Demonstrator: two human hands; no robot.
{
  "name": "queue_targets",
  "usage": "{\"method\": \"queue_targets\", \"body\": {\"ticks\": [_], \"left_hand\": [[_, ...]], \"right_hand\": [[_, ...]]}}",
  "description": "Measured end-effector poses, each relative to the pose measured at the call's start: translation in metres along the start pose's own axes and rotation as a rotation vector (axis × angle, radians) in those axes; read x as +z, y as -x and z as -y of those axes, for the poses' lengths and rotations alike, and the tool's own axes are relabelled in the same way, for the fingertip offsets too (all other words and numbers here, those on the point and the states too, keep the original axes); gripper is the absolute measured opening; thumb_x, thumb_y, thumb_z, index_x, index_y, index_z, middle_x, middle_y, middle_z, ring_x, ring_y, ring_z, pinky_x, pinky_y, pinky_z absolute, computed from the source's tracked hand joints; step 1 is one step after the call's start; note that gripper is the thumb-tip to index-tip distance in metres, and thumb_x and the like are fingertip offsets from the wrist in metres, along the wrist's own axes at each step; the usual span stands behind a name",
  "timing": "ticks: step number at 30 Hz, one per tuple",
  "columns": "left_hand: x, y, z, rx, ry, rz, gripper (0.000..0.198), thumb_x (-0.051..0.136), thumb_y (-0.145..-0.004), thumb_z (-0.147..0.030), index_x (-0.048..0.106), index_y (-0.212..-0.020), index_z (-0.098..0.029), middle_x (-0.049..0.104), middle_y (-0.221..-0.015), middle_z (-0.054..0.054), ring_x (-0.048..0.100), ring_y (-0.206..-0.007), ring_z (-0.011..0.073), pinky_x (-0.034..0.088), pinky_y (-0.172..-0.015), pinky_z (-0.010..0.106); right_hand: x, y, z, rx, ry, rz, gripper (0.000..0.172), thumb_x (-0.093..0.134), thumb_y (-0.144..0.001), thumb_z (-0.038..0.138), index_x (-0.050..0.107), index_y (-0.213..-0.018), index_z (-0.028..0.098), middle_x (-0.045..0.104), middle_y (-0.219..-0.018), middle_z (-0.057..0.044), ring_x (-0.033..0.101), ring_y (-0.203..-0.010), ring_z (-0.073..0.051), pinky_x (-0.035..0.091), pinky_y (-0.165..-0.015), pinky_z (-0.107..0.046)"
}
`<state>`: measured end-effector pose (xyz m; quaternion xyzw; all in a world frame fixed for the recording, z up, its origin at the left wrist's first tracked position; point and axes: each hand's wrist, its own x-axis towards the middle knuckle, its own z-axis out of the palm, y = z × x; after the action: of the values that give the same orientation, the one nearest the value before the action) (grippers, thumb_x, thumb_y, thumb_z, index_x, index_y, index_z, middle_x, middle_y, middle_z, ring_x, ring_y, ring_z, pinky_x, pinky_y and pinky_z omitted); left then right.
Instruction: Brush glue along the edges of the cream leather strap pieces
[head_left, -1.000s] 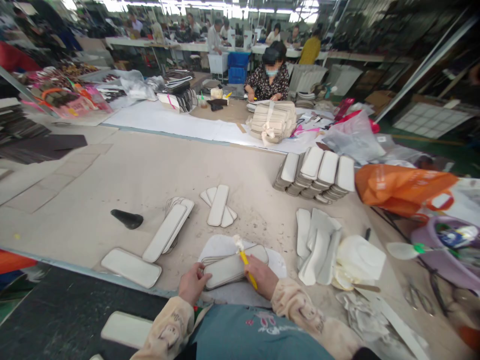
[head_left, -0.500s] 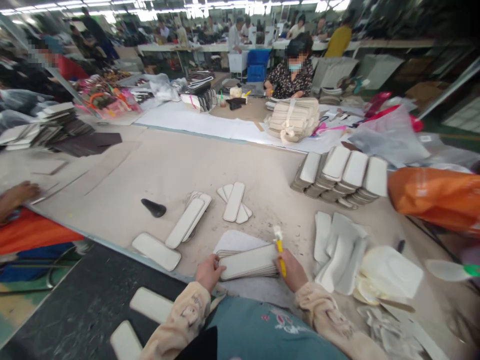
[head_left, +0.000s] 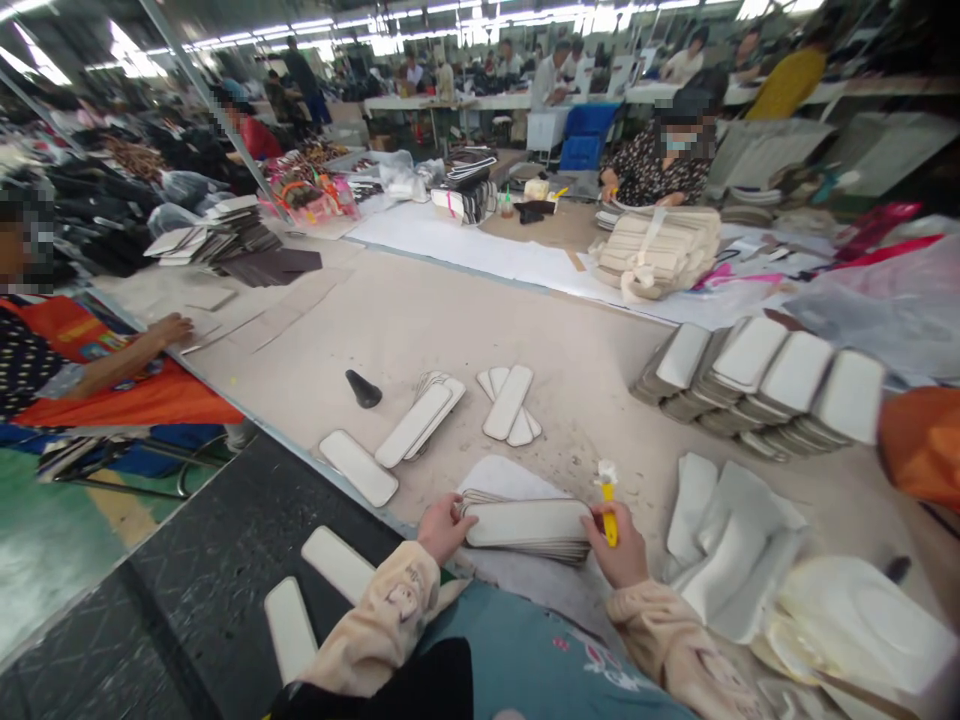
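Foremost, a stack of pale oblong panels is recorded at the near edge of the table. It is laid flat on a white sheet directly before the person's body. Its left end is gripped by the left hand, with the fingers curled about the edge and the thumb laid on top. Its right end is met by the right hand, whose fingers are closed round a yellow-handled brush. The brush is held upright, whitish head uppermost, just beside the stack's right corner.

Further items on the table are entered as follows:
- Crossed panels, lying just beyond the sheet.
- A leaning fan of panels, to their left.
- A single flat panel, near the table edge.
- A small black cone, set apart from the rest.
- Rows of stacked panels, leaning and overlapped, at the right.
- Loose white cut pieces, heaped to the right of the right hand.
- A tied bundle, at the far side before a seated person.
- An orange bag, cut off at the right margin.

Two spare panels are noted on the dark surface below the table edge. A co-worker's hand is rested on the table's left side.
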<state>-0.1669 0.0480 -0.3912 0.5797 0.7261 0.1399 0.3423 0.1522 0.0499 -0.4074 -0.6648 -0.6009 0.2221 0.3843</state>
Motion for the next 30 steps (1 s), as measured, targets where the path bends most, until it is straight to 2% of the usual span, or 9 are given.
{"method": "queue_targets", "body": {"ticks": [3,5,9,13,15,18,23,26,30], "left_hand": [[-0.014,0.002,-0.004,0.108,0.004,-0.128,0.043,0.055,-0.079,-0.045,0.058,-0.109,-0.014,0.061,-0.097,0.008,0.058,-0.089,0.0205,0.045,-0.084,0.034],[-0.026,0.000,-0.013,0.242,0.041,-0.118,0.047,0.057,-0.078,-0.045,0.058,-0.113,-0.014,0.059,-0.114,0.012,0.053,-0.109,0.0239,0.039,-0.098,0.037],[-0.044,-0.007,-0.041,0.441,0.142,0.117,0.067,0.070,-0.068,-0.047,0.053,-0.125,-0.018,0.050,-0.134,0.012,0.036,-0.131,0.0286,0.026,-0.110,0.042],[-0.050,-0.012,-0.068,0.542,0.277,0.403,0.064,0.074,-0.061,-0.048,0.062,-0.117,-0.020,0.064,-0.117,0.008,0.055,-0.112,0.0272,0.039,-0.099,0.037],[-0.047,-0.010,-0.074,0.498,0.311,0.537,0.053,0.073,-0.060,-0.052,0.070,-0.100,-0.018,0.071,-0.091,0.004,0.062,-0.089,0.0229,0.048,-0.080,0.031],[-0.034,0.002,-0.076,0.318,0.462,0.635,0.053,0.075,-0.053,-0.057,0.071,-0.082,-0.013,0.066,-0.069,0.001,0.060,-0.067,0.0177,0.047,-0.062,0.026],[-0.017,0.041,-0.077,0.133,0.919,0.592,0.059,0.071,-0.060,-0.057,0.066,-0.100,-0.014,0.068,-0.075,0.004,0.061,-0.067,0.0178,0.049,-0.057,0.027],[-0.013,0.064,-0.081,0.053,1.008,0.609,0.059,0.067,-0.069,-0.055,0.058,-0.114,-0.018,0.068,-0.082,0.006,0.064,-0.072,0.0199,0.052,-0.058,0.029],[-0.008,0.082,-0.087,-0.001,1.029,0.603,0.058,0.070,-0.066,-0.054,0.059,-0.109,-0.016,0.067,-0.081,0.008,0.066,-0.074,0.0208,0.054,-0.057,0.028]], "right_hand": [[-0.007,0.000,0.021,0.051,-0.212,0.059,0.030,0.062,-0.076,0.042,0.043,-0.092,0.025,0.061,-0.088,-0.001,0.063,-0.069,-0.018,0.055,-0.068,-0.034],[-0.014,-0.002,0.039,0.043,-0.297,0.099,0.033,0.065,-0.075,0.040,0.041,-0.092,0.026,0.061,-0.090,-0.001,0.064,-0.069,-0.017,0.056,-0.069,-0.033],[-0.035,-0.010,0.079,-0.036,-0.410,0.153,0.038,0.069,-0.072,0.036,0.038,-0.091,0.027,0.060,-0.092,-0.001,0.063,-0.070,-0.017,0.055,-0.068,-0.031],[-0.061,-0.026,0.113,-0.088,-0.537,0.203,0.043,0.074,-0.067,0.032,0.038,-0.090,0.027,0.061,-0.090,-0.002,0.063,-0.074,-0.017,0.055,-0.066,-0.029],[-0.073,-0.038,0.125,-0.104,-0.582,0.213,0.044,0.075,-0.066,0.032,0.038,-0.090,0.027,0.062,-0.089,-0.001,0.063,-0.076,-0.017,0.055,-0.068,-0.029],[-0.089,-0.057,0.134,-0.103,-0.636,0.149,0.045,0.076,-0.064,0.031,0.040,-0.090,0.027,0.061,-0.086,0.001,0.063,-0.076,-0.016,0.054,-0.068,-0.028],[-0.106,-0.078,0.125,-0.043,-0.718,0.040,0.049,0.080,-0.058,0.031,0.040,-0.086,0.026,0.062,-0.082,0.004,0.061,-0.065,-0.012,0.053,-0.062,-0.027],[-0.108,-0.080,0.115,0.013,-0.780,0.012,0.052,0.081,-0.055,0.031,0.040,-0.085,0.025,0.065,-0.083,0.003,0.062,-0.063,-0.012,0.053,-0.061,-0.028],[-0.109,-0.076,0.110,0.055,-0.797,-0.006,0.052,0.082,-0.053,0.030,0.041,-0.084,0.024,0.067,-0.080,0.004,0.062,-0.062,-0.012,0.051,-0.059,-0.026]]}}
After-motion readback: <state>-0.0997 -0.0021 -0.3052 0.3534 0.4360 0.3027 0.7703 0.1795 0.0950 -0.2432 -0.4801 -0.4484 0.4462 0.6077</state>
